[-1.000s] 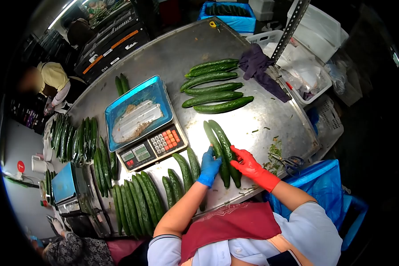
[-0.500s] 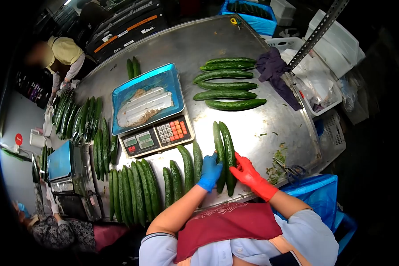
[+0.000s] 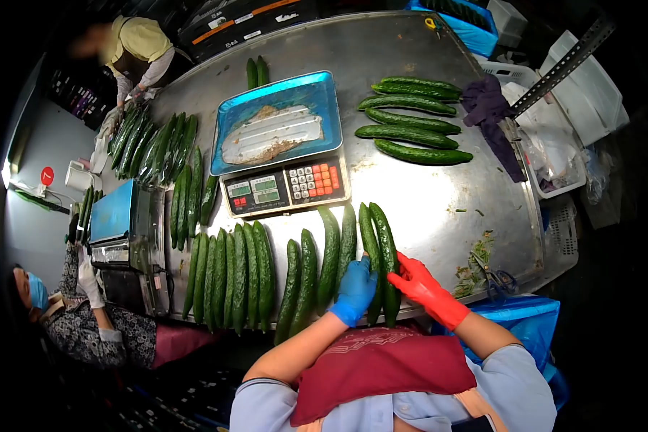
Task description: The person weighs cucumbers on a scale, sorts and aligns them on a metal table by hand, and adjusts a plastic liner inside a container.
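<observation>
Two cucumbers (image 3: 381, 248) lie side by side near the table's front edge, between my hands. My left hand (image 3: 356, 289), in a blue glove, rests against their left side, its fingers partly hidden, so its grip is unclear. My right hand (image 3: 421, 288), in a red glove, touches their right side with fingers stretched out. Just left of them are two pairs of cucumbers (image 3: 329, 252), then a row of several more (image 3: 239, 277). Beyond stands a scale (image 3: 288, 186) with a dirty blue tray. Several cucumbers (image 3: 414, 121) lie crosswise farther back.
Scissors (image 3: 500, 282) lie beside green scraps (image 3: 475, 268) at the right. A dark cloth (image 3: 491, 119) hangs near a metal post (image 3: 565, 66) and a white crate (image 3: 554, 169). Two co-workers (image 3: 140, 50) (image 3: 101, 327) are at the left, near a second scale (image 3: 115, 216).
The view has turned, so the table appears shifted. Both hands and the two cucumbers between them have moved left along the table, closer to the neighbouring pair.
</observation>
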Demonstrator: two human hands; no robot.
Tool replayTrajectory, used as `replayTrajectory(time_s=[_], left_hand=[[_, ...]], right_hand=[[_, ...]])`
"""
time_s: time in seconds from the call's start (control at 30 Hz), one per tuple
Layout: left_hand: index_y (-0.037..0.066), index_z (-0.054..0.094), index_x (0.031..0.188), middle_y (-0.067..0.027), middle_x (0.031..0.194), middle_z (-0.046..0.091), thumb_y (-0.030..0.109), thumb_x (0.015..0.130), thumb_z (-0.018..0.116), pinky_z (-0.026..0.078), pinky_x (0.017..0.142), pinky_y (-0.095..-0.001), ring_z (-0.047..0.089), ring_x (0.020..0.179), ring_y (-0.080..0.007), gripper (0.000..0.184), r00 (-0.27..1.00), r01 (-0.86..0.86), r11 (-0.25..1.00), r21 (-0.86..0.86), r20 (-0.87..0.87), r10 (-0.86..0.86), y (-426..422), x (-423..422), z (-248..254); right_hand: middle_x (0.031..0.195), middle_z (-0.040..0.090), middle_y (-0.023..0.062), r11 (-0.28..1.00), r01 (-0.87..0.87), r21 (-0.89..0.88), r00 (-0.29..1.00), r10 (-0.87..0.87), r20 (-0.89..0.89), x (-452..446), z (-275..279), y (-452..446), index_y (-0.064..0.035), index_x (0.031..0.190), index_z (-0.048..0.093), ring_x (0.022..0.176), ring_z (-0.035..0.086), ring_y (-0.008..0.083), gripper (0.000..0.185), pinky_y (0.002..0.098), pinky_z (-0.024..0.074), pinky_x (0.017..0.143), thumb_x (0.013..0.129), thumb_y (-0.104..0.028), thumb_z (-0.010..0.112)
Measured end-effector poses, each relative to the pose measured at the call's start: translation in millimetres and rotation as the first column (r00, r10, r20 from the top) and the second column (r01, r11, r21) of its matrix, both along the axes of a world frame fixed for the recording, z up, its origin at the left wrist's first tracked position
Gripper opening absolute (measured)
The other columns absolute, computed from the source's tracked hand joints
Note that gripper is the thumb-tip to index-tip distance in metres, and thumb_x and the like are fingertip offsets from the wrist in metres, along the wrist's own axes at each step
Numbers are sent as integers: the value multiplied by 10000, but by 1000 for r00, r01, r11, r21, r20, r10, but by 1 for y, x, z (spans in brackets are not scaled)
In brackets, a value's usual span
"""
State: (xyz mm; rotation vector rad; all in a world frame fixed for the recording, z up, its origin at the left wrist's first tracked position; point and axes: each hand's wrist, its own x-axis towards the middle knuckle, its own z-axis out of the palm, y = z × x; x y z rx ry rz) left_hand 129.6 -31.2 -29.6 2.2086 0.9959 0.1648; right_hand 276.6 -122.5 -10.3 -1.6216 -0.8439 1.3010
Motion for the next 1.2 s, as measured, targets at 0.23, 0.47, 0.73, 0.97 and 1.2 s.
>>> replayTrajectory(time_s=[0.23,0.47,0.73,0.97,1.2], left_hand=[[-80,481,1149,-227,880,529,129,846,543,466,499,-446,570,615,-359,373,980,144,962,230,-172,-105,2,-21,8],[-21,568,1082,-201,847,530,115,802,633,461,580,-428,561,693,-369,317,989,147,970,194,-18,-147,31,-44,16],[42,591,1077,-182,876,564,209,803,631,469,595,-427,575,723,-352,323,957,277,933,230,-149,-248,36,-26,38],[104,604,1095,-168,1190,526,209,755,629,396,885,-478,494,1062,-366,357,863,466,753,465,-52,-502,16,5,33],[157,632,1096,-124,1366,423,278,824,569,269,1035,-533,349,1284,-369,304,864,502,802,323,-215,-455,5,-1,18]], right_hand=[[731,597,267,997,-72,32,951,59,303,-23,-16,13,117,1161,438,639,616,343,513,417,475,586,801,-209,604],[788,612,200,993,-36,114,901,-17,433,-55,-52,20,29,1282,372,674,591,284,533,383,464,606,846,-205,569],[1001,621,233,940,-332,84,938,319,135,0,-4,13,17,1294,422,877,591,303,497,391,457,777,924,-309,485],[926,648,190,929,-232,289,837,39,546,103,4,80,-18,1156,567,828,626,333,385,401,501,728,864,-269,586],[1394,356,224,976,-149,157,242,-118,963,286,12,204,15,1368,311,1305,321,363,770,410,282,1074,773,-349,639]])
